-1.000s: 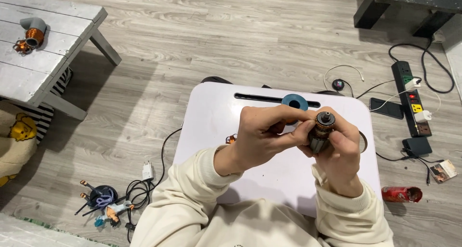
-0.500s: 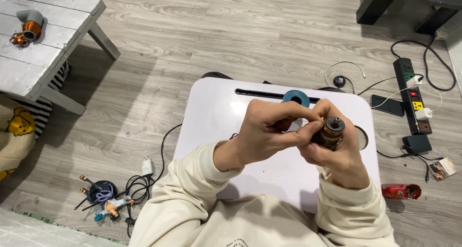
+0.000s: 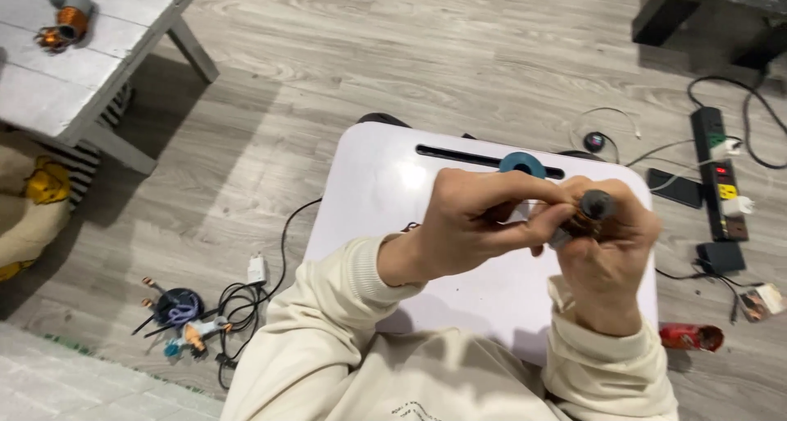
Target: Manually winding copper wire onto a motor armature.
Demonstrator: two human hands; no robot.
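- Nearest, two cream sleeves come up from the bottom edge, and both hands meet above the white desk (image 3: 385,183).
- The right hand (image 3: 608,253) wraps a small motor part (image 3: 589,212) with copper windings and a dark round end; its grip is closed around it, held in the air over the desk's right half.
- The left hand (image 3: 471,224) pinches in from the side, fingertips touching the same part; whether it truly holds it I cannot tell.
- The hands hide much of the desk's middle; one blue ring (image 3: 522,163) sits just behind them by the long dark slot (image 3: 467,153).
- On the floor to the right: one red can-like thing (image 3: 691,336), one black adapter (image 3: 721,257), one dark phone-like slab (image 3: 677,187), one power strip (image 3: 716,171) with plugs.
- On the floor to the left: one white charger (image 3: 257,268) and a tangle of cables and small tools (image 3: 184,318).
- Farthest left, a grey wooden side table (image 3: 98,68) carries one more copper-wound part (image 3: 64,23); a yellow soft toy (image 3: 45,183) lies beneath.
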